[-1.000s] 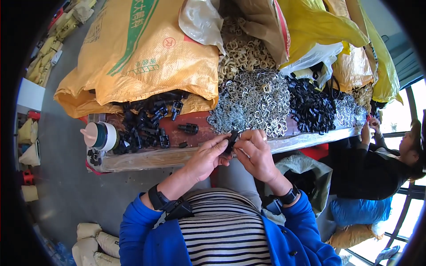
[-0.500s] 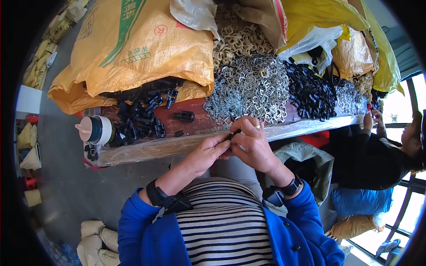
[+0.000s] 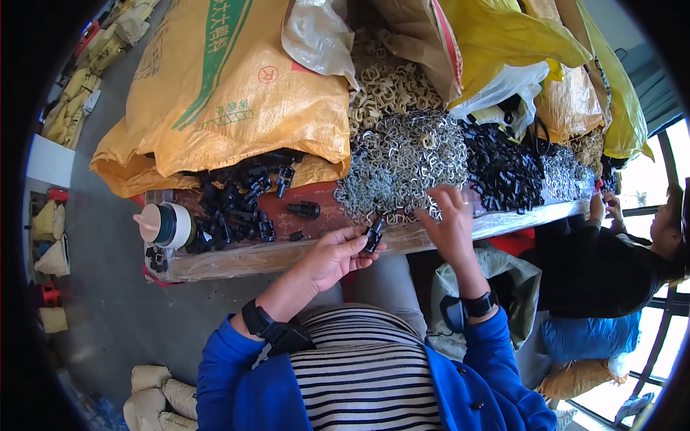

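My left hand (image 3: 336,256) grips a small black plastic fitting (image 3: 374,235) between thumb and fingers, just in front of the table edge. To its right, my right hand (image 3: 453,226) is raised over that edge with thumb and fingers apart, close to the near side of a heap of silvery metal loops (image 3: 431,161). Nothing shows in the right hand. On the red tabletop (image 3: 277,210) lies a loose black fitting (image 3: 303,209) like the held one. More black fittings (image 3: 233,208) spill from an orange woven sack (image 3: 251,100).
A white and dark-green cup (image 3: 172,225) with a pink top stands at the table's left corner. Beige loops (image 3: 388,86) and black pieces (image 3: 503,165) are heaped further along. An open pale sack (image 3: 514,276) sits right of my legs. Another person (image 3: 604,266) works at far right.
My hands were together on the black fitting. The right hand has let go and moved right toward the metal loops; the left keeps the fitting, which now shows plainly.
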`<state>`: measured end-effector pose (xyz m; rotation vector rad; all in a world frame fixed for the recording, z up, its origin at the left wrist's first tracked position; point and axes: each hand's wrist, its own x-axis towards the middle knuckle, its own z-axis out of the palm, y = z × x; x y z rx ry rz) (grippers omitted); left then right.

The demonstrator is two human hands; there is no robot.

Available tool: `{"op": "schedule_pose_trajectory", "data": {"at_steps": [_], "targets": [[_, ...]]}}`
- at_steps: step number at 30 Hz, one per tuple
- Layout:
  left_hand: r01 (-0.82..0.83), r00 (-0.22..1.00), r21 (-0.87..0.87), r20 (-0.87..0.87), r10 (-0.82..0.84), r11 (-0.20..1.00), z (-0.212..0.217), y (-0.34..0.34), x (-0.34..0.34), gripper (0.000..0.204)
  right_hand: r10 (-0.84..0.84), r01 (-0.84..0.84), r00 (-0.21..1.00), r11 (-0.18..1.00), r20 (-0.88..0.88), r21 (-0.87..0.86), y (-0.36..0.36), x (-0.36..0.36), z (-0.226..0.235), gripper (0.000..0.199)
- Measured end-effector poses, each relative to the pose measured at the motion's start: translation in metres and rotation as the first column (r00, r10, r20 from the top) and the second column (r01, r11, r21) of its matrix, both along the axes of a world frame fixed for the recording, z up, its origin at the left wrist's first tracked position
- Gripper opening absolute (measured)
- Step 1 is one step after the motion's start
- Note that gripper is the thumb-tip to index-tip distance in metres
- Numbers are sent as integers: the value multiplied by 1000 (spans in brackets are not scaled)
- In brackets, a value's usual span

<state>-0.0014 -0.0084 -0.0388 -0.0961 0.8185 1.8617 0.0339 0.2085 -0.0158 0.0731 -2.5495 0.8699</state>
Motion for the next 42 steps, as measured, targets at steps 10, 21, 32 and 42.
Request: {"op": "schedule_pose_trajectory", "data": {"at_steps": [10, 21, 32, 42], "targets": [[61, 998, 34, 31, -62, 998, -11, 6, -14, 23, -133, 105, 986, 964, 101, 243, 28, -18, -33, 5], [-178, 975, -44, -145, 170, 983, -8, -34, 6, 20, -196, 227, 968, 951, 155, -208, 30, -2, -22, 4], [-238, 962, -162, -177, 209, 958, -1, -29, 10, 19, 38, 146, 976, 611, 213, -778, 21, 2, -30, 9], [-197, 965, -63, -189, 182, 978, -12, 15, -26, 19, 338, 192, 904, 223, 260, -956, -8, -1, -12, 13]]}}
